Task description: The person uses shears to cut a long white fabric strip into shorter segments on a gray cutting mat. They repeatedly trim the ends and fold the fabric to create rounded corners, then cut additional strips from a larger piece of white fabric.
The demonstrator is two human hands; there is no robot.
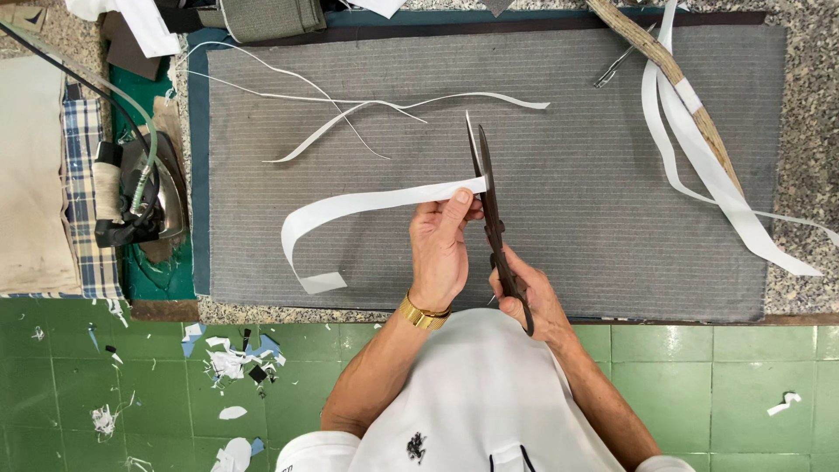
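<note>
My right hand (531, 295) is gripping dark metal scissors (489, 205), handles partly hidden; left hand (441, 245) is pinching the long white fabric strip (350, 206), its end touching the blades.

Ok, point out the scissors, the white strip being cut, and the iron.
scissors (489, 205), head view, on the blades.
white strip (367, 203), head view, mid-length.
iron (162, 197), head view, on its metal body.

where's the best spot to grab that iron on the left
Take the iron by its dark handle, coming from above. It rests sole-down on the green pad, handle on top running lengthwise. Its cord leaves toward the far left, so approach from the near side.
</note>
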